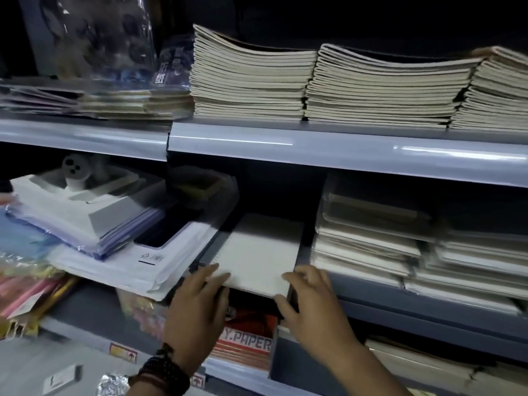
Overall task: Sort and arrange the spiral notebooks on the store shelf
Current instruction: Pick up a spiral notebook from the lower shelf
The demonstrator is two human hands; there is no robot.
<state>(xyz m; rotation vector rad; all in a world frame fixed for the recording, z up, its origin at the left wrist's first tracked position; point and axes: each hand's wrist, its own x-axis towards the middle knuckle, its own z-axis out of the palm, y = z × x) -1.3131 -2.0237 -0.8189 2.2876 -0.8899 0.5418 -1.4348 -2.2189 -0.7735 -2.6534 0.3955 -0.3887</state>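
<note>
we see left hand (197, 304) flat, fingers straight on spiral notebook (257, 250) near-left corner | right hand (311, 304) pinches near-right corner, thumb under | notebook on middle shelf (428, 308), coil left, long axis front-to-back

Dim store aisle; grey metal shelving (343, 151), dark recesses behind.

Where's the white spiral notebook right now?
The spiral notebook lies mid-frame in head view, on the middle shelf, between a white envelope at left and wrapped notebook stacks at right.
</note>
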